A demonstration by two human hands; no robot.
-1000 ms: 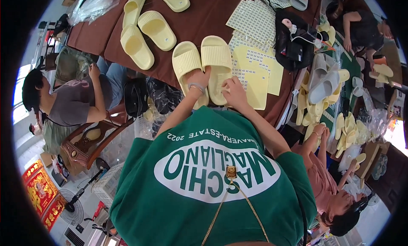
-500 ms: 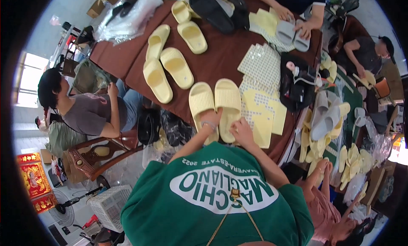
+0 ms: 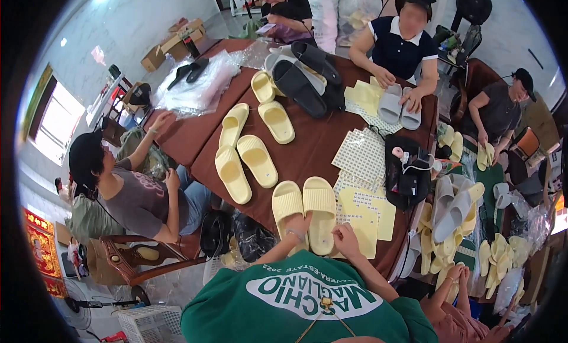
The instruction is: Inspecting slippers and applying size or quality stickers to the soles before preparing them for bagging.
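Brown worktop (image 3: 319, 150) crowded with slippers, and we are handling one pale yellow pair (image 3: 306, 210).

Our left hand (image 3: 299, 226) rests on the left slipper's heel, our right hand (image 3: 345, 236) on the right one's; the pair lies just ahead of our fingers, sticker sheets (image 3: 364, 216) to their right. We judge a sticker comes next, needing a free hand. Whether our fingers grip or merely press we cannot tell.
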